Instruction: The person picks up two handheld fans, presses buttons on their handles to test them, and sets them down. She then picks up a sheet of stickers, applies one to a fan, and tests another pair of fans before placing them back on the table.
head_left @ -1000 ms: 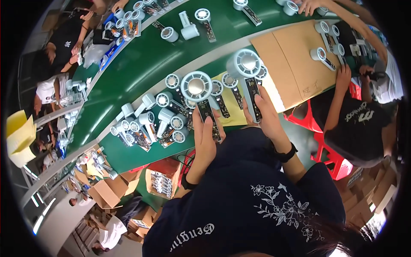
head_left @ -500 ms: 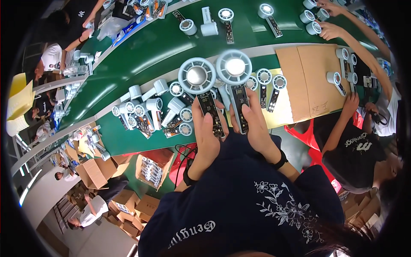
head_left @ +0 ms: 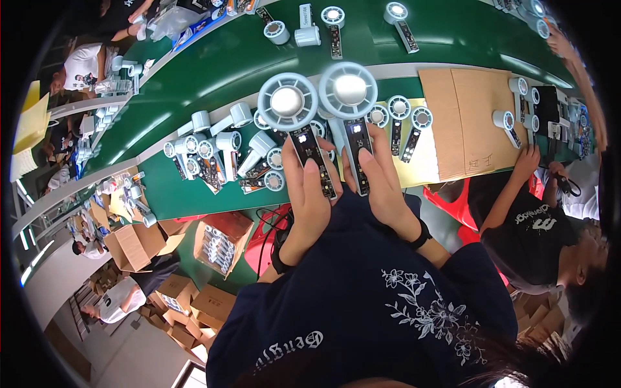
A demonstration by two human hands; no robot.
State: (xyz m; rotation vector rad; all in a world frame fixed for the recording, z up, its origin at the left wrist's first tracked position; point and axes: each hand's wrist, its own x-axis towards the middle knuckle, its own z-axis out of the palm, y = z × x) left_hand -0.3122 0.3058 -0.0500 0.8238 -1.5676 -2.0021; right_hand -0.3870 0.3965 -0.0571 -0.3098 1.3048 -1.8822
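My left hand (head_left: 310, 197) is closed round the handle of a pale blue handheld fan (head_left: 287, 101), thumb on its exposed black circuit board. My right hand (head_left: 383, 184) grips a second handheld fan (head_left: 349, 87) the same way, its thumb pressed on the board. Both fans point away from me, side by side, with their round grilles facing up and silver centres showing. A small display glows on each board. Behind and left of my hands, a cluster of similar fans (head_left: 228, 141) lies on the green table (head_left: 174, 204). Others rest right of my hands on a yellow sheet (head_left: 422, 152).
A flat cardboard piece (head_left: 475, 123) covers the table at right, beside a co-worker's hand (head_left: 529, 155). More fans (head_left: 333, 16) stand on the far green surface (head_left: 259, 64). An open carton of fans (head_left: 223, 242) sits below the table at left, near a red stool (head_left: 262, 249).
The displays on both boards show different lit marks. My view has shifted slightly, and both fans stay in my hands. At far right, another person's hands and fans have moved outward.
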